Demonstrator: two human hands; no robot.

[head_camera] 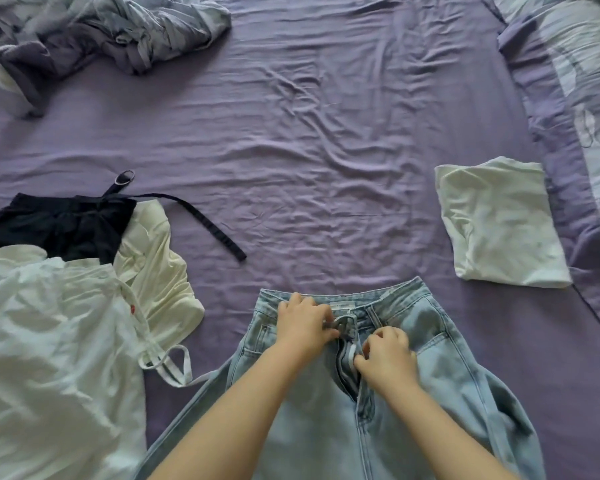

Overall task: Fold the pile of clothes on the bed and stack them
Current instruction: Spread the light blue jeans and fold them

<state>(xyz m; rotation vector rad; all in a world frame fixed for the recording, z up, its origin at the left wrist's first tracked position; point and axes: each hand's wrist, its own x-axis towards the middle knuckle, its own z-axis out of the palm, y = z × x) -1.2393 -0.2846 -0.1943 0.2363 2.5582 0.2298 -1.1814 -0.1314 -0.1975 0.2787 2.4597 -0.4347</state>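
I record a pair of light blue jeans [413, 403] lying flat at the near edge of the bed [291, 150], waistband pointing toward the far edge, fly open. The left hand [305, 323] sits on the waistband left of the fly, its fingers [326, 315] curled and pinching the fabric at the button area. The right hand [387, 355] is just beside it on the right flap of the fly, fingers [373, 342] curled and gripping the denim edge. Both forearms enter from the near edge and lie over the jeans.

I note the unfolded pile toward the near left corner: a white shirt [49, 358] with straps hanging off its right side, a cream garment [156, 271] touching it on the far side, and a dark navy garment [66, 226] partly under both. A dark belt [201, 216] with a metal ring trails from the navy garment toward the bed's middle.

Near the right edge, well apart from the jeans, I see one folded white garment [499, 223] lying flat. A rumpled blue-grey quilt [118, 26] occupies the far left corner. A patterned pillow [586, 81] lies along the right edge at the far right corner. The purple sheet is creased across the centre.
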